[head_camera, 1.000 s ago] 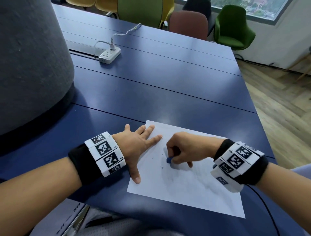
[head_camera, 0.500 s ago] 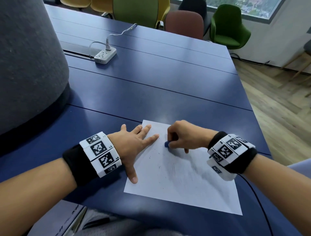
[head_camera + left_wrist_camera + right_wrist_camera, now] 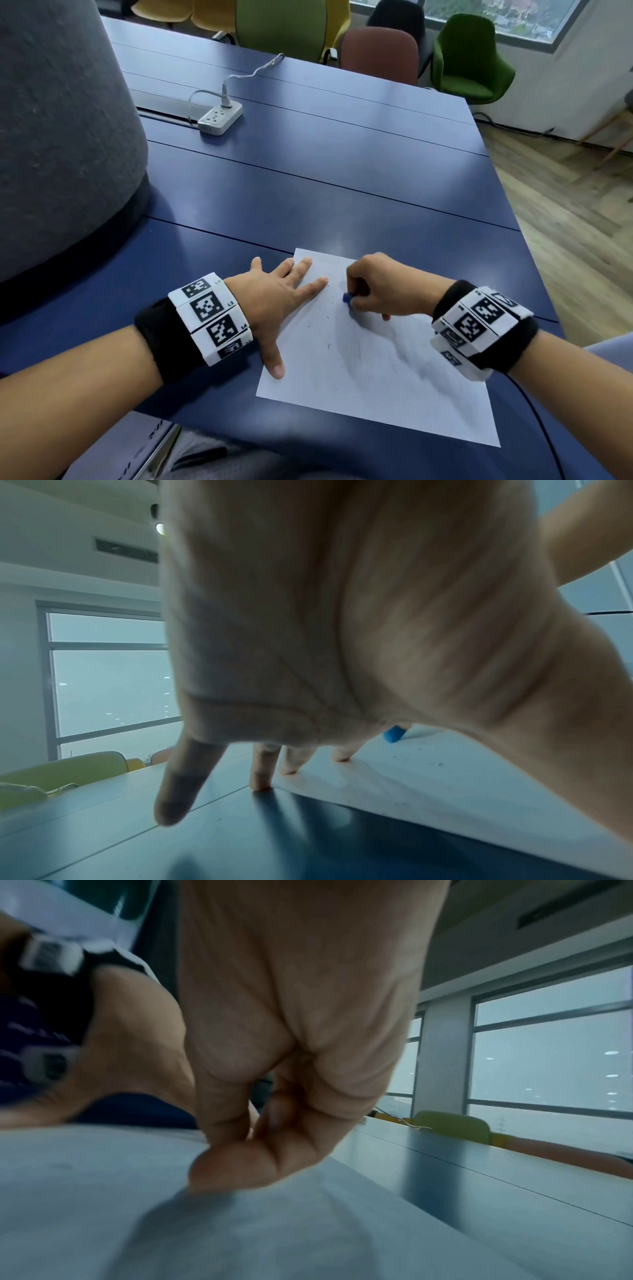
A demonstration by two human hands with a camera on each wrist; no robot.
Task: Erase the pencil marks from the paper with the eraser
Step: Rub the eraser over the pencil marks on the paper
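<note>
Head view, lower centre: my right hand [image 3: 375, 287] pinches a small blue eraser [image 3: 347, 297] in curled fingertips, its tip pressed to the upper middle of the white paper [image 3: 394, 387]. My left hand [image 3: 274, 301] lies flat with fingers spread, pinning the sheet's left edge to the blue table [image 3: 325, 171].

Progress, as I judge it: partway. Dark eraser crumbs [image 3: 329, 345] are scattered left of and below the eraser, and a faint grey smudge of pencil marks [image 3: 356, 346] runs through the middle of the sheet, so that band looks left to clear.

Limits of the views: the shadow of my right arm covers the right-hand part of the paper and may hide marks there. The right-wrist view is blurred and my fingers hide the eraser. In the left-wrist view my palm fills the frame; only the eraser's blue tip shows.
</note>
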